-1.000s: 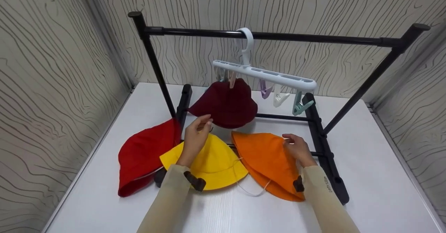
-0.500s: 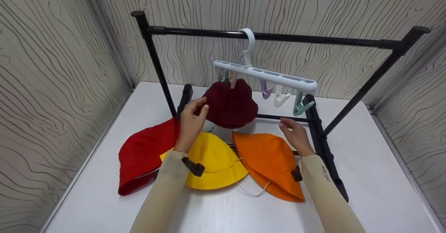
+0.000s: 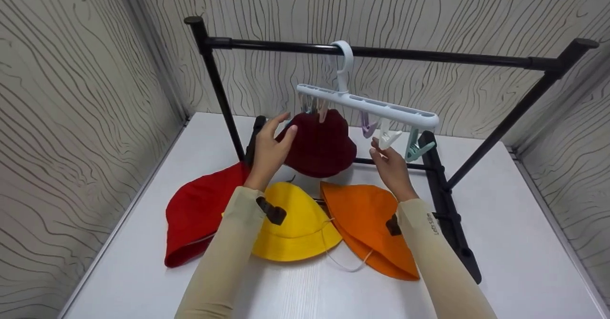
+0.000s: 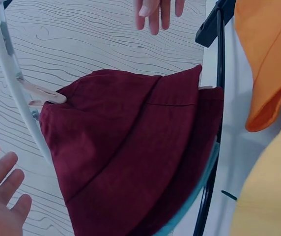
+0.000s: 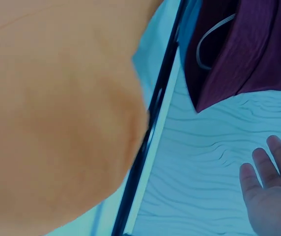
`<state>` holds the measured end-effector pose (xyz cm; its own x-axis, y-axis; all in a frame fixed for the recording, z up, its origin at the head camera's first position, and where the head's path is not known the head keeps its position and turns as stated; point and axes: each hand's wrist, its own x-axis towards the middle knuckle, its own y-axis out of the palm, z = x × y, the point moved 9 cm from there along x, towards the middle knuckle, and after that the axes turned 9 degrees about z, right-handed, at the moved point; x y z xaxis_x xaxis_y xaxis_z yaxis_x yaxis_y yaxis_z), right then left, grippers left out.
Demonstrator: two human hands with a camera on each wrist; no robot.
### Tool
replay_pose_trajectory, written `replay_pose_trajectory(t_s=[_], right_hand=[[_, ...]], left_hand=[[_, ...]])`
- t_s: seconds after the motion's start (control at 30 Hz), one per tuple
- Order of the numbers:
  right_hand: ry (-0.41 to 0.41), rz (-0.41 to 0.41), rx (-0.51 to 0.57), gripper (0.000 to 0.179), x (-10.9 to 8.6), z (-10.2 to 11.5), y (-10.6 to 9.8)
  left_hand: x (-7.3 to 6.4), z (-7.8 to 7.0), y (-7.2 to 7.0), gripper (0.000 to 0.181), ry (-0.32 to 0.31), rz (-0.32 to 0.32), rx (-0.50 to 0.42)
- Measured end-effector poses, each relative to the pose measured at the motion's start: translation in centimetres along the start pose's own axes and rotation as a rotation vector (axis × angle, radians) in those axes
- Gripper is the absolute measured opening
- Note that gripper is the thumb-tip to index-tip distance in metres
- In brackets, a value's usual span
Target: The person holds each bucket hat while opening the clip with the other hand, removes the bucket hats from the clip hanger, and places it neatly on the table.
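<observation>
Here, two hands (image 3: 269,154) (image 3: 393,169), one maroon hat (image 3: 321,147)

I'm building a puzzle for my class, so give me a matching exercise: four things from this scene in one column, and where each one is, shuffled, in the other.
Column one:
1. maroon hat
2. red hat
3. yellow hat
4. pale hanger

Column two:
A. middle hat of the front three
B. hooked over the black bar
C. hanging from a clip
D. leftmost hat in the head view

Right pairs: 1-C, 2-D, 3-A, 4-B
</observation>
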<state>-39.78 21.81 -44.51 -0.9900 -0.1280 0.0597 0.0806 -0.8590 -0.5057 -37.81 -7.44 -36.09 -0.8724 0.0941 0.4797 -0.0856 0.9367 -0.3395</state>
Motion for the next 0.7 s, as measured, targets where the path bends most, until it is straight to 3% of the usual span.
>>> replay_pose_trajectory(t_s=[0.33,0.57,0.7], right_hand=[[-0.009,0.042,0.059,0.051,1.0,2.6,1.3],[-0.033,0.066,0.074,0.053,1.6,4.3,2.2],[-0.061,0.096,0.059,0.055,1.9,5.2,2.9]], left_hand=[[1.6,-1.0,1.0,0.038,0.008,0.055,0.031],[2.6,-1.1,1.9,0.041,-0.042,0.107,0.028],[3.1,-1.3,2.3,0.042,-0.035,0.125,0.016]])
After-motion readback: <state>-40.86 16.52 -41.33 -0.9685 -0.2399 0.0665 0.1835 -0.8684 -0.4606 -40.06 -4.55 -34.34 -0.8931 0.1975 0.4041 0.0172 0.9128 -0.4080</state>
